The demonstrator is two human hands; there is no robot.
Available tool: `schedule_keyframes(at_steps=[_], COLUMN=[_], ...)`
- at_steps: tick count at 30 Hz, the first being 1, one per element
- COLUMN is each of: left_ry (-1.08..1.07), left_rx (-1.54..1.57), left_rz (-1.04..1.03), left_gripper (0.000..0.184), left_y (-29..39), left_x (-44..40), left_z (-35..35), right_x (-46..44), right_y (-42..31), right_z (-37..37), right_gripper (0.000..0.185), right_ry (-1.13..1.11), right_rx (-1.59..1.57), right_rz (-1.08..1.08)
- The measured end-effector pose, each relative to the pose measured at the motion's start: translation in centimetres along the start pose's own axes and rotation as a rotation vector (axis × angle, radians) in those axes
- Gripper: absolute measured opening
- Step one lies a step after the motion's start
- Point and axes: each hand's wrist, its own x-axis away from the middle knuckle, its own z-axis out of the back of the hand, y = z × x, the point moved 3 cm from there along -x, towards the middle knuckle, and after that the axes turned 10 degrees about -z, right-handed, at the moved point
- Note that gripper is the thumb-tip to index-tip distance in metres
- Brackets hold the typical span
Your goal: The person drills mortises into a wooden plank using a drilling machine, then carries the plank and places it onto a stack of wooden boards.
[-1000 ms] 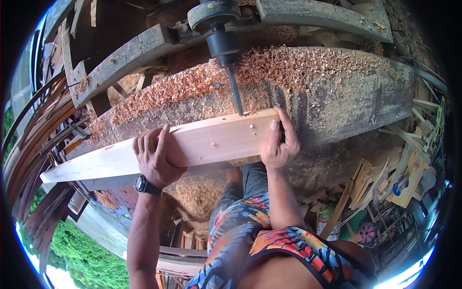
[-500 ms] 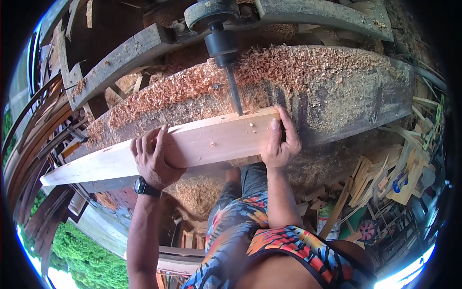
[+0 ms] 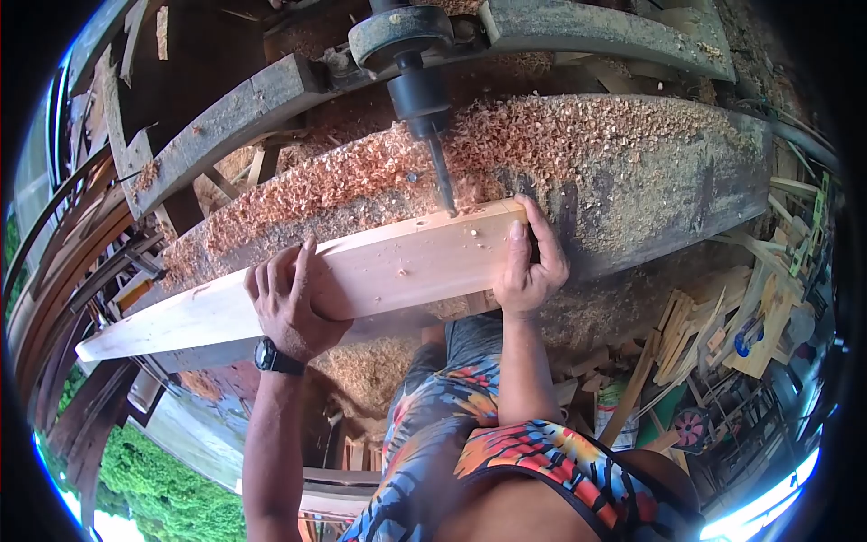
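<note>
A long pale wooden plank (image 3: 406, 265) stands on its edge on the bench, its narrow face turned up and its far left end tapering. My left hand (image 3: 293, 294) is wrapped over the plank's near side left of the middle, with a watch on the wrist. Around the plank's right end, my right hand (image 3: 533, 262) grips with thumb on the near face and fingers at the end. A drill bit (image 3: 441, 172) in a black chuck (image 3: 419, 101) meets the plank's top edge close to my right hand; its tip is hidden. A small hole shows left of the bit.
Curled wood shavings (image 3: 578, 122) are heaped on the bench (image 3: 677, 203) behind the plank. A curved timber beam (image 3: 239, 113) runs along the back. Scrap wood (image 3: 695, 334) piles up at the right. More shavings lie below the bench.
The chuck sits slightly closer to the plank's edge, and less of the bit shows. Both hands keep their grip on the plank. The view has shifted slightly.
</note>
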Motion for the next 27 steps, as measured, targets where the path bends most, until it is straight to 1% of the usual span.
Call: schedule_keyframes(at_steps=[9,12,15,18,21,24,27], left_ry=[-0.006,-0.004,0.001,-0.004,0.010,0.027,0.007], left_rx=[0.002,-0.006,-0.010,-0.017,-0.006,-0.002,-0.025], left_rz=[0.018,0.023,0.019,0.027,0.039,0.039,0.037], left_gripper=[0.124,0.115,0.114,0.114,0.121,0.120,0.113], left_y=[-0.5,-0.8,-1.1,-1.3,-1.4,-1.6,-1.9], left_x=[-1.0,-1.4,-1.7,-2.0,-2.5,-3.0,-3.2], left_z=[0.4,0.6,0.6,0.7,0.8,1.0,1.0], right_x=[-1.5,-2.2,-2.6,-3.0,-3.5,-4.2,-4.6], right_y=[-0.5,-0.8,-1.1,-1.0,-1.0,-1.4,-1.5], right_z=[-0.8,-0.9,-1.1,-1.7,-2.0,-2.5,-2.7], right_gripper=[0.030,0.031,0.031,0.030,0.030,0.030,0.030], right_ry=[-0.003,-0.024,-0.042,-0.009,-0.005,-0.021,-0.023], right_rx=[-0.001,0.055,0.073,0.017,0.003,0.010,0.023], right_rz=[-0.016,0.025,-0.007,-0.039,-0.027,-0.051,-0.029])
